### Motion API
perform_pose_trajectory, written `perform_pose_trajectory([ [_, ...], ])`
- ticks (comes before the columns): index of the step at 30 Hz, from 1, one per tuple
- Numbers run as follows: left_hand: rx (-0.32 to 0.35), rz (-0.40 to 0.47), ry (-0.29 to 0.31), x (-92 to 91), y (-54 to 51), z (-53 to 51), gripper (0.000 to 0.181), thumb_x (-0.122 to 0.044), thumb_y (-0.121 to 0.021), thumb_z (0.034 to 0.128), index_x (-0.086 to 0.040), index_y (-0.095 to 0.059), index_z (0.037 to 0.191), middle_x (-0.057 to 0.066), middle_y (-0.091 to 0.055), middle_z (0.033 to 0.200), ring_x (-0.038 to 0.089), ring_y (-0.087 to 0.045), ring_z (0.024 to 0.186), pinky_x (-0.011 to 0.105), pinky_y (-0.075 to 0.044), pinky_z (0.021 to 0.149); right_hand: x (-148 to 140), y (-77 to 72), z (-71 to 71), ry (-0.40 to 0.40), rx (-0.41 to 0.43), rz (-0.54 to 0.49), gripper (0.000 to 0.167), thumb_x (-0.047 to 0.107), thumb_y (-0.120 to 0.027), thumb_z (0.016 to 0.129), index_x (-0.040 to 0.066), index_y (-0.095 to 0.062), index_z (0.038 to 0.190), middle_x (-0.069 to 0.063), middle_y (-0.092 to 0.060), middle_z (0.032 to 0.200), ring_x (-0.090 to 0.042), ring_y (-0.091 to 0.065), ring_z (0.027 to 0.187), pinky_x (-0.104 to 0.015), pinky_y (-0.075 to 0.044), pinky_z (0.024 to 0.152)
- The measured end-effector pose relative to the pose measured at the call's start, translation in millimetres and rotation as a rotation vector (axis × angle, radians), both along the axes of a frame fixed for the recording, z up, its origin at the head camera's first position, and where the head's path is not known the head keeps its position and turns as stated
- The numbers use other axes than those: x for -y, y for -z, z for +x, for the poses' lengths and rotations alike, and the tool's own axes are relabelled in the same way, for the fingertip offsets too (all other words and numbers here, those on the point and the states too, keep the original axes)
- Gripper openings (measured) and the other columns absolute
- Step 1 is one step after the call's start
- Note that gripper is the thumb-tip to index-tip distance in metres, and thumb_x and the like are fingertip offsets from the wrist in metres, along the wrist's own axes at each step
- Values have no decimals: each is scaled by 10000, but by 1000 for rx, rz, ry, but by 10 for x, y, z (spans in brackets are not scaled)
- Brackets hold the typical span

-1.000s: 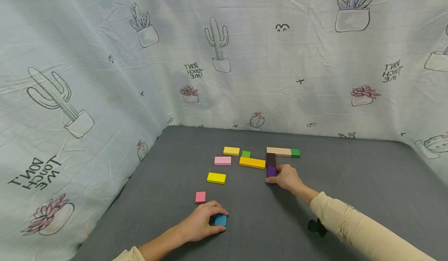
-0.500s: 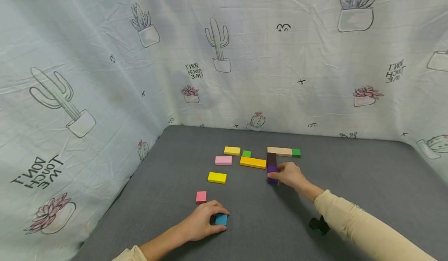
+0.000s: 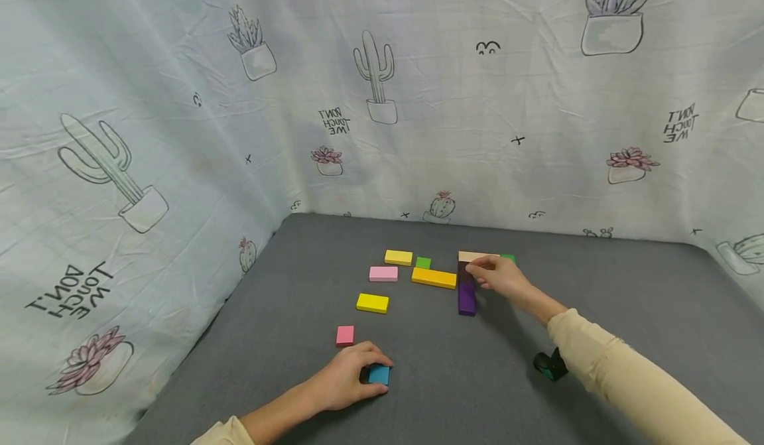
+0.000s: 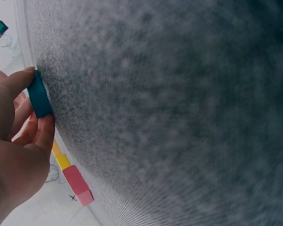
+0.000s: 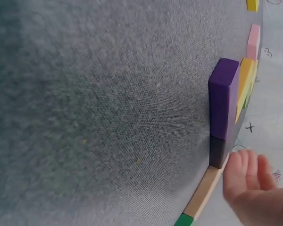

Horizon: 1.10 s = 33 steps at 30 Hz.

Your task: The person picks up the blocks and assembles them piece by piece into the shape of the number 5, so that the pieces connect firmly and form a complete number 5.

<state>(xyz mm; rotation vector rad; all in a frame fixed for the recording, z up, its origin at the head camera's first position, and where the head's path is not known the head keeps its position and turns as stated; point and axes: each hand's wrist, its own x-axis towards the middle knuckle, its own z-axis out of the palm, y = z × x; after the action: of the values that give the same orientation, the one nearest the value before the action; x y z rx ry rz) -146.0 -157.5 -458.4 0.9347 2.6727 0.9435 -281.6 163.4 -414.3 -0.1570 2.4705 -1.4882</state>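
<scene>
My left hand (image 3: 341, 380) pinches a small blue block (image 3: 379, 375) on the grey table, thumb and fingers on opposite sides; the left wrist view shows the same grip on the blue block (image 4: 39, 95). My right hand (image 3: 504, 279) hovers by the dark brown block (image 3: 463, 272), fingers gently bent. In the right wrist view the right hand (image 5: 254, 188) has its thumb apart from the fingers and holds nothing. A purple block (image 3: 467, 300) lies end to end with the dark brown block (image 5: 217, 151). Beyond these, a beige block (image 5: 203, 192) meets a green block (image 5: 184, 220).
An orange-yellow block (image 3: 434, 278) and a small light green block (image 3: 423, 263) lie left of the dark brown block. Farther left are a pale yellow block (image 3: 398, 257), a light pink block (image 3: 383, 274), a yellow block (image 3: 373, 304) and a red-pink block (image 3: 345, 335). Printed cloth (image 3: 442, 100) surrounds the table.
My right hand has let go of the purple block and moved away from me, up to the dark brown block. My left hand stays on the blue block.
</scene>
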Motion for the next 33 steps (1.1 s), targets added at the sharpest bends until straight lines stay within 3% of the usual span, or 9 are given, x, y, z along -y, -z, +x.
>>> perform_pose_trajectory([
  [6,2,-2,-2,4,7,5,280,-234,-741,852,-113,-685,1098,-92,-554,1029,28,-509,920,191,-462,776,77,83,-104,-49,-37,-48,465,236,-530,995,-74,-463,1334,-241,-489,1315,-337,-514,1136,-435,-421,955],
  [10,-13,4,6,4,14,4,277,-227,-743,850,-109,-686,1093,-92,-554,1025,24,-510,919,185,-460,775,161,120,-159,-119,-97,-19,399,144,-536,988,-51,-482,1331,-225,-512,1282,-343,-505,1141,-452,-422,943],
  [13,-24,8,13,3,18,2,276,-223,-744,849,-107,-686,1093,-91,-555,1025,23,-511,920,182,-460,776,238,125,-196,-187,-141,17,389,46,-551,960,-51,-485,1331,-233,-529,1239,-365,-498,1140,-465,-433,922],
  [22,-38,17,18,6,20,2,278,-221,-746,848,-106,-687,1094,-89,-561,1024,20,-513,921,179,-459,777,478,146,-291,-389,-257,204,477,-138,-590,849,-93,-482,1311,-252,-495,1319,-409,-456,1206,-505,-381,975],
  [27,-62,27,26,5,28,3,273,-220,-746,848,-103,-687,1088,-80,-567,1022,25,-517,920,176,-459,777,578,173,-320,-429,-321,317,472,-160,-620,812,-109,-509,1268,-245,-521,1273,-396,-474,1183,-488,-386,974],
  [33,-79,33,32,7,24,-1,272,-212,-748,846,-99,-686,1085,-75,-569,1013,28,-518,913,173,-459,768,650,178,-340,-437,-366,392,455,-220,-524,777,-114,-545,1219,-231,-549,1178,-381,-504,1119,-474,-401,959],
])
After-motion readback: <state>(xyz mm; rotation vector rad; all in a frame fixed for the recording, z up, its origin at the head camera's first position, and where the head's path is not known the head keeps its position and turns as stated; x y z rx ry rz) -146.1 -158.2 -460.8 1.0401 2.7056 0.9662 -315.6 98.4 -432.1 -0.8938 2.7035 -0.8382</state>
